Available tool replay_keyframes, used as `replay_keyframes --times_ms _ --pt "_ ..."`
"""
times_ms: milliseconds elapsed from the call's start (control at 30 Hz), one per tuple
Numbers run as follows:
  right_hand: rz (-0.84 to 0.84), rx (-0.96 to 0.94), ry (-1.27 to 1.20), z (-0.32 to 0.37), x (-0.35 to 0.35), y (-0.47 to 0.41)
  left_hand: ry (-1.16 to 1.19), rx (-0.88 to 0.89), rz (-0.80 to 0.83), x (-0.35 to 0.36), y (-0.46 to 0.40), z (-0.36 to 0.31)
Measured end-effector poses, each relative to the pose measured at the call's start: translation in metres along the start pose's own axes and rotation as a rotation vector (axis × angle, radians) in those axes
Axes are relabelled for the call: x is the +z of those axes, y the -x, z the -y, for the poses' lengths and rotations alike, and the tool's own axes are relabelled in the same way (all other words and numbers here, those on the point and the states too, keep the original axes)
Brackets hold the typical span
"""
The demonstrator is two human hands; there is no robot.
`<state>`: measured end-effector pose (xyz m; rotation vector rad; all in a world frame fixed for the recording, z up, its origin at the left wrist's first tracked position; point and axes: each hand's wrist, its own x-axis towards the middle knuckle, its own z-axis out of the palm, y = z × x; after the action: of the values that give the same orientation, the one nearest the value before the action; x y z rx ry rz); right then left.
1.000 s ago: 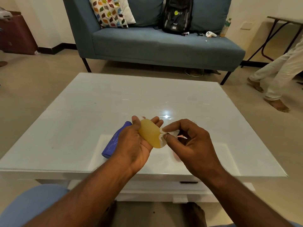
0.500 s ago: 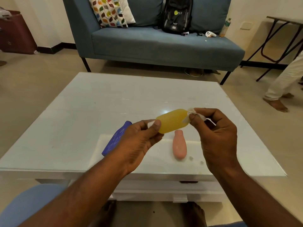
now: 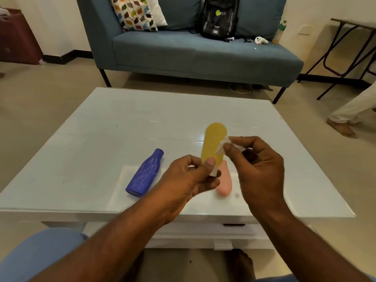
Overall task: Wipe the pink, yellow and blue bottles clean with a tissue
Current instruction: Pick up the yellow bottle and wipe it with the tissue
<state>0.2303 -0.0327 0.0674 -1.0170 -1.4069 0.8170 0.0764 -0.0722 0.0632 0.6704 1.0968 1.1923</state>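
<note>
Both hands work above the near part of the white table (image 3: 101, 139): the left hand (image 3: 189, 180) pinches the lower end of the yellow bottle (image 3: 213, 143) between thumb and fingers, and the right hand (image 3: 260, 165) pinches a crumpled white tissue (image 3: 223, 145) against the bottle's right side. Half a second ago the bottle lay nearly level between the hands, with the tissue at its far right end; now it stands almost upright, rounded end up, and the tissue sits partway down its flank. A second ago it was cupped low in the left palm. That turning suggests the person is working the tissue round the yellow bottle's surface, so this bottle is probably mid-wipe rather than finished. The blue bottle (image 3: 145, 176) lies on its side on the table to the left, untouched, and the pink bottle (image 3: 224, 184) lies behind the hands, partly hidden. Whether either has been wiped cannot be told from its look.
</note>
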Motion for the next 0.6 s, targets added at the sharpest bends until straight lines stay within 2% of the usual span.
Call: replay_keyframes --times_ms 133,300,367,433,533,600 --pt "-0.035 0.055 -0.005 -0.003 -0.006 -0.007 -0.182 -0.041 0.027 -0.007 0.0 0.001" --pt "0.243 0.14 0.171 -0.011 -0.001 0.005 -0.114 -0.093 -0.07 -0.009 -0.002 -0.002" --pt "0.347 0.175 0.283 -0.013 -0.002 0.003 -0.224 -0.105 -0.145 -0.014 -0.006 -0.002" --pt "0.382 0.206 0.372 -0.014 -0.007 -0.001 -0.532 -0.054 -0.238 -0.023 -0.012 0.005" --pt "0.329 0.214 0.497 -0.019 -0.015 -0.007 -1.163 0.066 -0.327 -0.032 -0.02 0.016" --pt "0.314 0.202 0.563 -0.021 -0.019 -0.009 -1.362 0.055 -0.335 -0.032 -0.024 0.022"
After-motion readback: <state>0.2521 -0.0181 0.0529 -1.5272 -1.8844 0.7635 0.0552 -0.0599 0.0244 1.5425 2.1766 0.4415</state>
